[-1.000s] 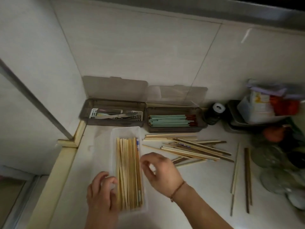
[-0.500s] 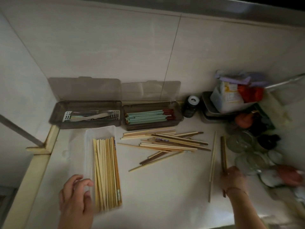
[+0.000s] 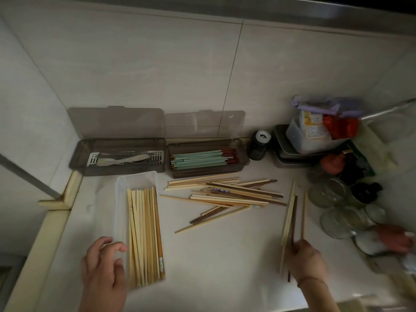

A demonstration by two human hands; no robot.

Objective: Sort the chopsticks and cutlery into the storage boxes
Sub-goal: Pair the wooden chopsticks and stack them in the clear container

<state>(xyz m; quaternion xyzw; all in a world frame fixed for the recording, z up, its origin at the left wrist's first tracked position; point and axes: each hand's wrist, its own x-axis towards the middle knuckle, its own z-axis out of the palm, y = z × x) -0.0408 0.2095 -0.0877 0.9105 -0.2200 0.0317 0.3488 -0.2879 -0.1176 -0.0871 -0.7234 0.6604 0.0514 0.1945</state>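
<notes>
Gripping chopsticks (image 3: 290, 217) w/ R hand (image 3: 306, 260) | L hand (image 3: 101, 264) loose, touching clear box (image 3: 119, 221)

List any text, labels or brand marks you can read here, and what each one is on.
None is legible.
Yellow-and-white carton in the tub: print, too blurred.
Chopstick with a blue band in the loose pile: marks, too small.
Chopstick end in the clear tray: a pale label, unreadable.

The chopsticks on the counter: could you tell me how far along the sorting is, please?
Partly done. The teal chopsticks fill one grey box, cutlery lies in the other, and pale ones sit in the clear tray. The right hand grips a few more; the left hand rests at the tray. The loose pile remains.
</notes>
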